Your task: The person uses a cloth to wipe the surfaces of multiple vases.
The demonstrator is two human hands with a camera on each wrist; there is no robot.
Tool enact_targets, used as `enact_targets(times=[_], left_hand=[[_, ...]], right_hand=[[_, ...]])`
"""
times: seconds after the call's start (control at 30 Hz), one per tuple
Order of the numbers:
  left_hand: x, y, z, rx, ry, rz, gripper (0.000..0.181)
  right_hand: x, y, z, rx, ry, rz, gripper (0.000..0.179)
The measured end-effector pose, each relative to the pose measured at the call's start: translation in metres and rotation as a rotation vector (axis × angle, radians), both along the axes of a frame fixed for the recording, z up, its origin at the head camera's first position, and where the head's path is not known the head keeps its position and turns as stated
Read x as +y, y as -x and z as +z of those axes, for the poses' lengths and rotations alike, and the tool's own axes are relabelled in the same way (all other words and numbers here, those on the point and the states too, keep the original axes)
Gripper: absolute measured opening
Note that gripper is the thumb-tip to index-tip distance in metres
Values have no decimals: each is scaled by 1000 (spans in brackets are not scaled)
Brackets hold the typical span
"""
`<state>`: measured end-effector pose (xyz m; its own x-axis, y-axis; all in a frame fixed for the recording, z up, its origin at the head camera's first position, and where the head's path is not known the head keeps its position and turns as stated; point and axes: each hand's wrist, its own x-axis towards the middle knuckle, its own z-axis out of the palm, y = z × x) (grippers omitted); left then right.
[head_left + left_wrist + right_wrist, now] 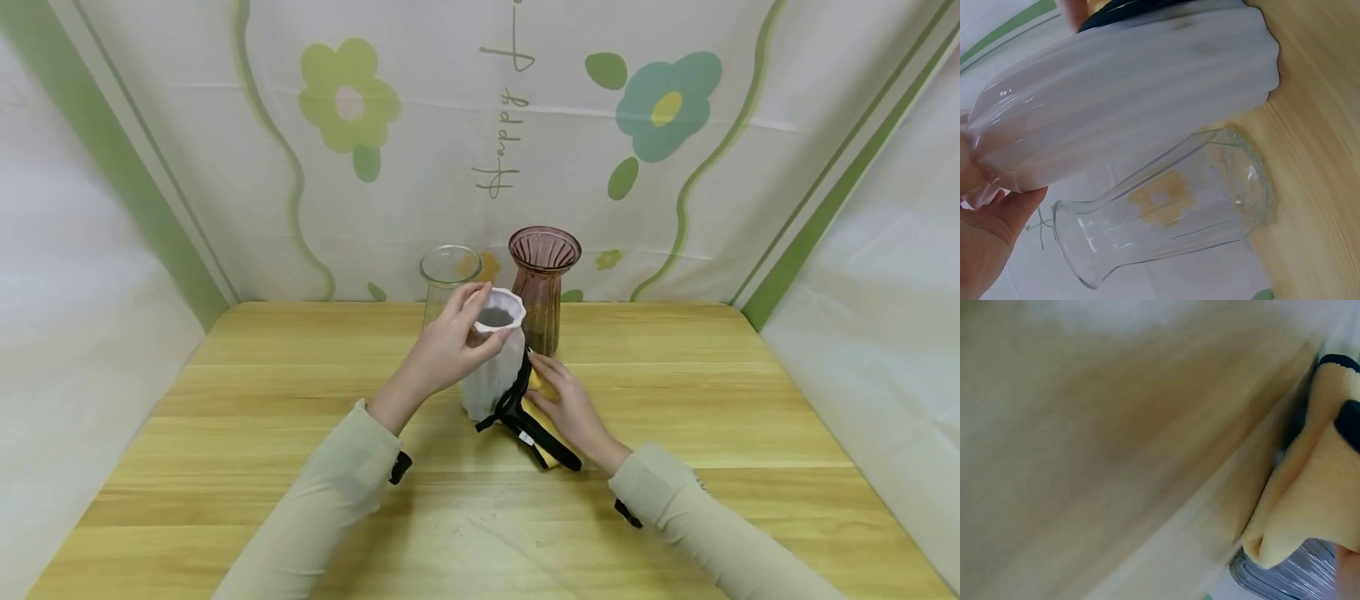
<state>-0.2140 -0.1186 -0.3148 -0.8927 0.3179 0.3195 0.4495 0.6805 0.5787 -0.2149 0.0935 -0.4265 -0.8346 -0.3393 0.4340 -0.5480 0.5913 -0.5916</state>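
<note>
A white ribbed vase (491, 379) stands in the middle of the wooden table, slightly tilted in the head view. My left hand (450, 343) grips it at the scalloped rim, thumb on the near side and fingers on the far side. Against the vase's right side, my right hand (576, 412) holds a yellow cloth with black edging (517, 408). The cloth's lower end hangs toward the table. In the right wrist view, the folded yellow cloth (1310, 494) fills the right edge, and most of the right hand is out of frame.
Behind the white vase, a clear glass vase (1160, 212) stands to the left and a purple ribbed glass vase (543, 308) to the right. The table (300, 392) ends at a flowered curtain (450, 117), with pale side curtains at both sides.
</note>
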Motion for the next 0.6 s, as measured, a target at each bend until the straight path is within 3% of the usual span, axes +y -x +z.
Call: enact_targets(times=[0.33, 0.6], left_hand=[[-3, 4, 0, -61, -48, -42, 71], [-5, 9, 0, -97, -94, -94, 69]], right_hand=[[-4, 1, 26, 243, 199, 21, 54], [-5, 2, 33, 251, 212, 27, 52]])
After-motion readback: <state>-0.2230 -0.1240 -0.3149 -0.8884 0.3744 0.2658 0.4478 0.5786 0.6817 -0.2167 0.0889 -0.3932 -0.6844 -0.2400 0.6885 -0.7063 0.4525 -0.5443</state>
